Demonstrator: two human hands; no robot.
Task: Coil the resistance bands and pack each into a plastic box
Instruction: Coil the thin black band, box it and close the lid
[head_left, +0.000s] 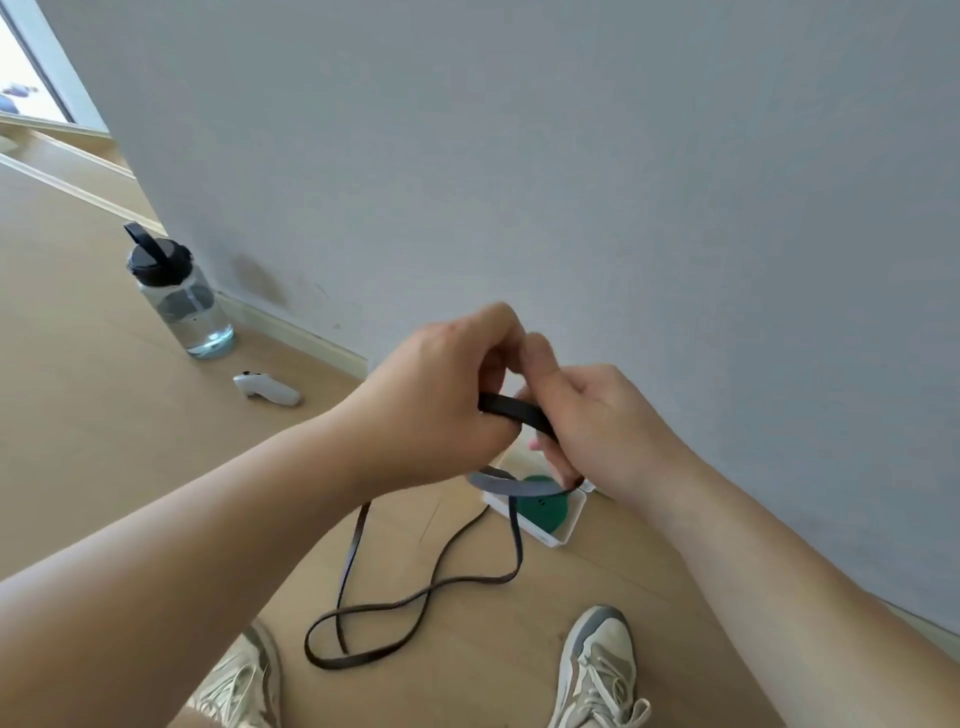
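The long, flat black rubber resistance band (511, 409) was held up at the frame's centre. Its top end was taken between both hands, while the rest hung down and lay in slack, crossing loops on the pale wooden floor (104, 441) toward 6 o'clock, between two grey-and-white sneakers (597, 670). The left hand (441, 395) had its fingers curled closed round the strap from the 9 o'clock side. The right hand (597, 415) pinched it from 3 o'clock, fingers bent round a first small turn. The strap looked light, limp and a little tacky, and likely to spring out of a coil unless each turn was pinned, so the started turn seemed the best place to hold. Just below the hands, at 5 o'clock, an open white plastic box (550, 539) sat close by the grey wall (571, 182), with a coiled green band (545, 512) already inside. A clear water bottle with a black lid (182, 301) and a white handheld controller (267, 391) sat well apart at 9 to 10 o'clock, leaving open floor there, while the wall closed off 3 o'clock.
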